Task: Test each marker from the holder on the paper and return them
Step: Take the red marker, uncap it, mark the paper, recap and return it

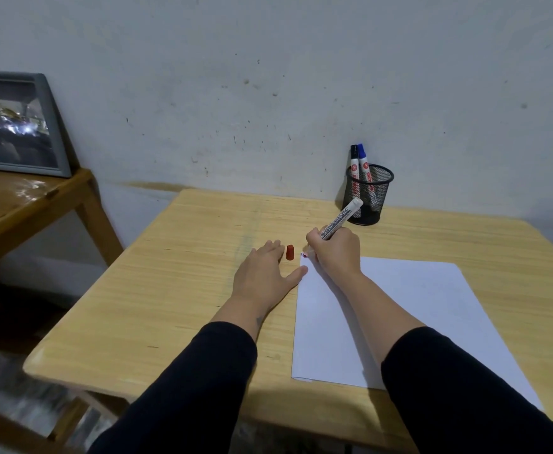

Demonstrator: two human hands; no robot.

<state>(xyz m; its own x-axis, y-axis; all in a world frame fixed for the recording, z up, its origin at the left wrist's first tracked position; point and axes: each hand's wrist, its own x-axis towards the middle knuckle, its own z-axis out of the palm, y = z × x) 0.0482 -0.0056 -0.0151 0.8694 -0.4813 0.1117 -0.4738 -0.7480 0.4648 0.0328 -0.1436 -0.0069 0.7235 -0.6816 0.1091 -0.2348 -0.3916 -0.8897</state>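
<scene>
My right hand (334, 252) grips an uncapped white marker (342, 219), its tip down on the far left corner of the white paper (409, 309), where small coloured marks (304, 255) show. The marker's red cap (289, 252) stands on the table just left of that corner. My left hand (265, 273) lies flat on the table beside the cap, fingers spread, thumb touching the paper's edge. A black mesh holder (368, 198) by the wall holds a black-capped marker (354, 158) and a blue-capped marker (362, 157).
The light wooden table (176, 290) stands against a white wall. To the left is a darker wooden side table (22, 204) with a grey framed picture (16, 126) leaning on the wall. A gap with floor lies between the two tables.
</scene>
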